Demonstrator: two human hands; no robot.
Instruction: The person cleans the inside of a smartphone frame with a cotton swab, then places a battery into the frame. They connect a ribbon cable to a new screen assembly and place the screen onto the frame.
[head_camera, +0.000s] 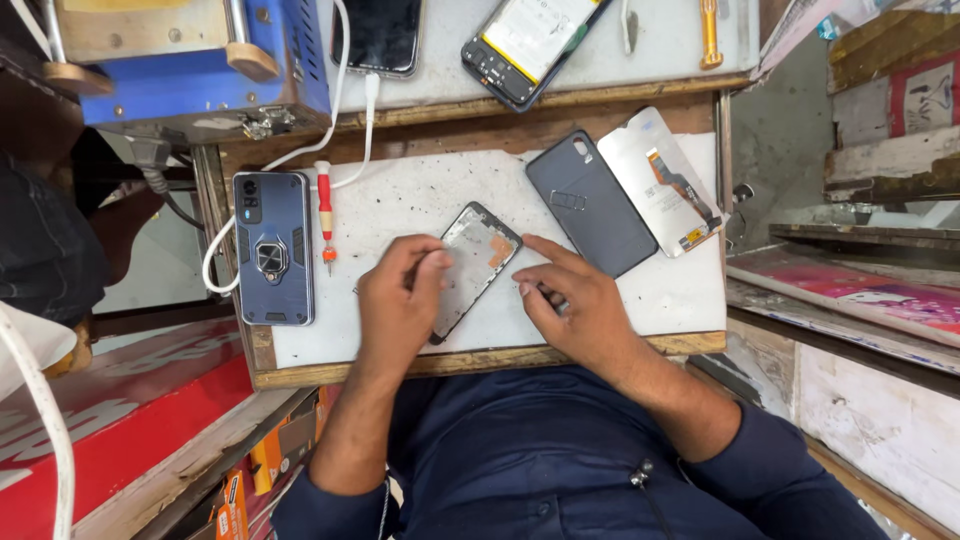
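Observation:
An opened phone frame (480, 255), black-edged with a bare metal inside, lies tilted on the white work mat (400, 200). My left hand (400, 305) rests on its left edge, fingers curled with the tips pressing on the frame's upper part. My right hand (570, 300) lies flat on the mat just right of the frame, fingers pointing towards it and touching its edge. Whether either hand pinches a small tool is hidden.
A dark back cover (590, 215) and a white display panel with a flex cable (660, 180) lie at the right. A blue-cased phone (272, 248) and a red screwdriver (324, 210) sit at the left. Another open phone (525, 45) and a blue machine (200, 60) are behind.

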